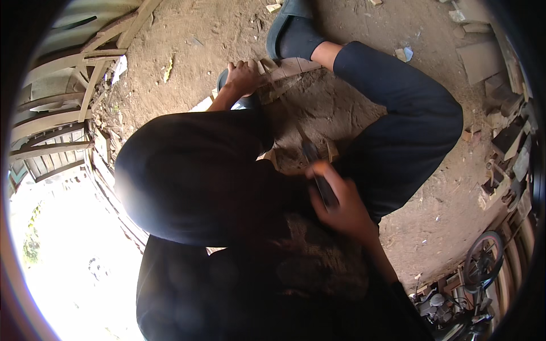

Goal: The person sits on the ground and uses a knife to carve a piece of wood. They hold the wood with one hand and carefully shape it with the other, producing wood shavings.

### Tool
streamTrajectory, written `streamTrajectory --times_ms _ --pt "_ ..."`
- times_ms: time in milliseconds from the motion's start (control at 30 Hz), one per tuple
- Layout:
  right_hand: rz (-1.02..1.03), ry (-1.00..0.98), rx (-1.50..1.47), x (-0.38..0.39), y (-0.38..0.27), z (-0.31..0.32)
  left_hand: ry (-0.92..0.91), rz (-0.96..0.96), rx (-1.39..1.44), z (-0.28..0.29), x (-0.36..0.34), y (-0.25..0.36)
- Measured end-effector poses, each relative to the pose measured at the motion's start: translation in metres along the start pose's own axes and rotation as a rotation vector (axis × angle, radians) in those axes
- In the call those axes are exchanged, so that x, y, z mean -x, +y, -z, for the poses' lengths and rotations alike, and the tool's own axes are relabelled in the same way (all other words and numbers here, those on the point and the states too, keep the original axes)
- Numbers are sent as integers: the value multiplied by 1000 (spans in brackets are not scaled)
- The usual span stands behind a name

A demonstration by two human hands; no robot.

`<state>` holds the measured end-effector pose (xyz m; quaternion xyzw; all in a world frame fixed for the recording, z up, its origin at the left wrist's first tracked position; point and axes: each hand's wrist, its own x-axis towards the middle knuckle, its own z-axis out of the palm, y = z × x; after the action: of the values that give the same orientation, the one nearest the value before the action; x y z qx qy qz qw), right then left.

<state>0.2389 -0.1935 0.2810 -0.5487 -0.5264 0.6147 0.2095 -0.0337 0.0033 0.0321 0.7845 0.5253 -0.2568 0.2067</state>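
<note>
My left hand (242, 78) grips a pale wooden board (294, 66) lying crosswise near my feet, fingers curled over it. My right hand (333, 199), lower and right of centre, is closed round the dark handle of a long, narrow tool (311, 149), apparently a saw; its thin, slightly blurred blade runs up toward the board beside my left hand. My dark-sandalled foot (296, 35) rests at the board's far side. My other foot is partly hidden behind my left arm and knee. My bent legs in dark trousers frame both hands.
Dirt ground (170, 40) with small scraps surrounds me. Wood offcuts and panels (480, 59) line the right side; a wheeled vehicle (480, 261) stands at the lower right. A curving wooden-framed structure (68, 108) runs along the left, beside a bright opening.
</note>
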Motion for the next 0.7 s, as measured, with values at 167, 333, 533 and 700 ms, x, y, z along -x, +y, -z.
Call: streamTrajectory --times_ms 167,333,533,700 --pt "-131 -7 8 19 -17 18 0 48 31 -1 -4 4" --pt "21 3 -32 -19 -1 4 32 27 -89 -5 -11 -11" --pt "60 87 14 -12 6 -5 6 46 35 2 -19 0" --pt "21 -9 -27 -32 4 8 72 9 -72 -22 -16 -24"
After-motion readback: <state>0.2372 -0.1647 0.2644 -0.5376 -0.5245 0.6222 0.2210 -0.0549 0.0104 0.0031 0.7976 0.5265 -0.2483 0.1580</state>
